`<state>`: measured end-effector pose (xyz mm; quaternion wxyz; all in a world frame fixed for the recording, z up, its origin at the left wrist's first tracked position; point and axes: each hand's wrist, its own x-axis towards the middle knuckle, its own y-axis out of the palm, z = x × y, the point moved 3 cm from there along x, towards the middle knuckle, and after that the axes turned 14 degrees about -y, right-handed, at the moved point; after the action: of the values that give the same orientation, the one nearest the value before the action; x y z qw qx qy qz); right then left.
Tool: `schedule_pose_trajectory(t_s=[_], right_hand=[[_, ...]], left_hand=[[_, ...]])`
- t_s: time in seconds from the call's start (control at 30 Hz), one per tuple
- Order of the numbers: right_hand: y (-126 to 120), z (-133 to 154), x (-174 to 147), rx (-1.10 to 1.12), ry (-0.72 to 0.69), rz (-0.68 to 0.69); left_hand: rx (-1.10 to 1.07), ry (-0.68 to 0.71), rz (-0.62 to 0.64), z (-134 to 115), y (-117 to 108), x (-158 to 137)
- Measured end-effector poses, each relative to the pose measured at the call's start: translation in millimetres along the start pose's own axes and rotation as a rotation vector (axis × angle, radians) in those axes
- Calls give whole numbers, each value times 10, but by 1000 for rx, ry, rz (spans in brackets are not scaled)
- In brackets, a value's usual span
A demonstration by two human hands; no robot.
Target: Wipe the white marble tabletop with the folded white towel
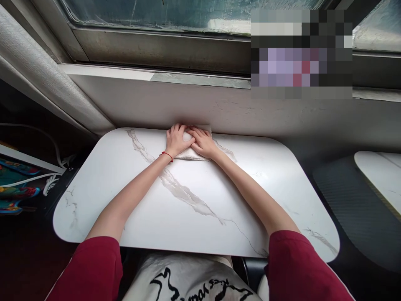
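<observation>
A folded white cloth (192,155) lies near the far edge of the white marble-patterned table (140,209), close to the wall. My left hand (178,141) presses on its left part, thumb pointing right and fingers bent over the cloth. On that wrist is a thin red bracelet (167,156). My right hand (203,142) grips the cloth from the right, its fingers angled up and left. The two hands touch near the thumbs and hide much of the cloth, whose far right corner and near edge show.
Behind the table rise a pale wall (188,100) and a window (156,16). A thick pale pipe (53,62) slopes down at left, above white cables (50,184). At right stand a dark ribbed surface (347,209) and another marble-patterned tabletop (382,175). A blurred patch covers the upper right.
</observation>
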<state>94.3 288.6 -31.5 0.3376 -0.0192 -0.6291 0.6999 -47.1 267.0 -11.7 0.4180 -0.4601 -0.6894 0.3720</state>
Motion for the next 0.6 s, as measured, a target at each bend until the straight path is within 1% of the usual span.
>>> schedule_pose_trajectory(t_s=[0.33, 0.5, 0.6], right_hand=[[-47, -22, 38, -12, 10, 28], [-59, 61, 13, -63, 21, 37], [-55, 159, -63, -104, 35, 56]], left_hand=[[46, 5, -12, -47, 9, -17], [71, 29, -22, -70, -10, -76], [77, 45, -19, -88, -49, -190]])
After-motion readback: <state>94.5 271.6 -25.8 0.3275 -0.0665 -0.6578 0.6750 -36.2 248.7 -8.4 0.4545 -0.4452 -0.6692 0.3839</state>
